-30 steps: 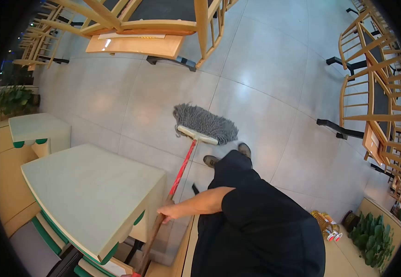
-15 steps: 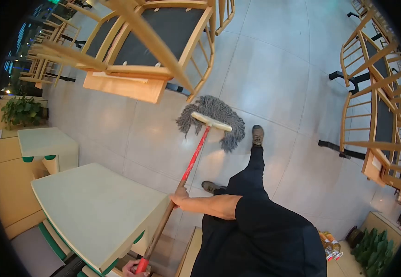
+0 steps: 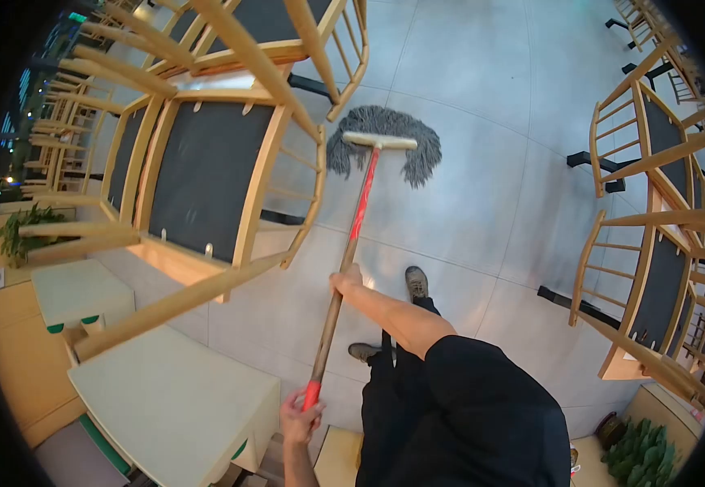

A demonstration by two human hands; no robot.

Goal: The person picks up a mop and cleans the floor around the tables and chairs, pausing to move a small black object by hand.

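A string mop with grey strands (image 3: 389,122) rests on the floor ahead of me. Its pale crossbar (image 3: 379,141) joins a long wooden handle (image 3: 327,337) with red wrapping near the head and a red grip (image 3: 312,394) at the top end. My right hand (image 3: 347,280) is closed around the middle of the handle. At the red end, my left hand (image 3: 300,418) has its fingers curled round the grip. The strands fan out on both sides of the crossbar, close to the legs of an upturned chair.
Upturned wooden chairs (image 3: 206,174) rest on tables at the left, with more chairs (image 3: 661,284) along the right. A pale table (image 3: 178,398) stands beside my left hand. Black table feet (image 3: 576,307) jut onto the tiled floor (image 3: 482,203). A green plant (image 3: 640,454) is at lower right.
The mop head has moved farther ahead over the floor, and both hands have gone forward with the handle. My feet and view have shifted, bringing the left chairs nearer.
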